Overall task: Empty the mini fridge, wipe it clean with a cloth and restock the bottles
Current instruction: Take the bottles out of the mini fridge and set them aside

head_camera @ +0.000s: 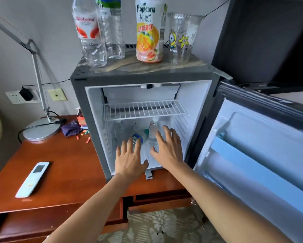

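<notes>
The mini fridge [80, 95] stands on a wooden desk with its door [263, 155] swung open to the right. Under its white wire shelf [143, 109], clear bottles stand on the floor: one with a blue label [138, 137] and one taller [153, 132]. My left hand [129, 158] and my right hand [168, 148] reach into the lower compartment, fingers spread, holding nothing, just in front of those bottles. On the fridge top stand a red-labelled water bottle [90, 34], a second clear bottle [112, 28], a Tropicana juice bottle [148, 30] and a clear printed cup [181, 39].
A purple cloth [71, 128] lies on the desk [68, 172] left of the fridge, beside small orange bits. A desk lamp base [42, 129] and a white remote [32, 179] sit further left. A dark TV [263, 41] stands behind the open door.
</notes>
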`<action>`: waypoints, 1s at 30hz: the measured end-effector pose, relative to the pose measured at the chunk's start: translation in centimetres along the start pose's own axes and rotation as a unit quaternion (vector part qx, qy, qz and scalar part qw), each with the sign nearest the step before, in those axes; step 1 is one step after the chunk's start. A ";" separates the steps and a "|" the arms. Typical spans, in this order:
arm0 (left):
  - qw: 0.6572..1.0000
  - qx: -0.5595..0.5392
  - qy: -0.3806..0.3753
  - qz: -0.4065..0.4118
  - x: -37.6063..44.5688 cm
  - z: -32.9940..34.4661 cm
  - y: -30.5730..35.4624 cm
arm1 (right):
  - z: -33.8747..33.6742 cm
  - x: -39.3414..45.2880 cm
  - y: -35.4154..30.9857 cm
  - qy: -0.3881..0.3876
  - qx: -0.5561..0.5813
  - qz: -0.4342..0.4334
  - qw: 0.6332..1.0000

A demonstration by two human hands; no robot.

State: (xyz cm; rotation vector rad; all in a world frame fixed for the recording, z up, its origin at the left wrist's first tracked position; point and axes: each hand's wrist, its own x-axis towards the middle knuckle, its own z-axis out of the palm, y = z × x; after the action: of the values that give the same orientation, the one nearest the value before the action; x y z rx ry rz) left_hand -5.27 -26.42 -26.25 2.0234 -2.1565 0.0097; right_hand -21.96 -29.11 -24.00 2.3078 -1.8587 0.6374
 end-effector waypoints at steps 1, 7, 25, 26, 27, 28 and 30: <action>1.000 -0.001 -0.008 -0.009 1.1 0.8 -0.3 | 0.7 1.0 0.2 0.003 0.005 0.004 1.000; 0.995 -0.024 -0.075 -0.061 6.3 5.5 -2.1 | 5.8 6.3 1.0 0.007 0.016 0.029 0.999; 0.999 -0.004 -0.008 -0.051 2.7 4.1 -3.0 | 5.2 2.8 -1.0 -0.010 0.107 0.124 0.986; 0.998 -0.008 -0.007 -0.054 1.7 3.0 -2.7 | 4.4 1.9 -1.4 -0.008 0.110 0.124 0.986; 0.998 -0.015 -0.007 -0.059 0.5 1.7 -2.4 | 3.2 1.1 -1.9 -0.006 0.114 0.121 0.986; 0.998 -0.024 -0.012 -0.063 -0.6 0.4 -2.1 | 1.9 0.3 -2.4 -0.006 0.116 0.117 0.986; 0.997 -0.040 -0.017 -0.066 -3.0 -2.3 -1.2 | -1.2 -1.0 -3.5 -0.004 0.119 0.115 0.986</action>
State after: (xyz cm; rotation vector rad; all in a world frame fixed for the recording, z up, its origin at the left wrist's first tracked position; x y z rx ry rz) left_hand -3.60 -23.23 -24.57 2.1300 -2.0024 -0.1280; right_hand -19.10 -26.96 -22.73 2.2481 -2.1813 0.9261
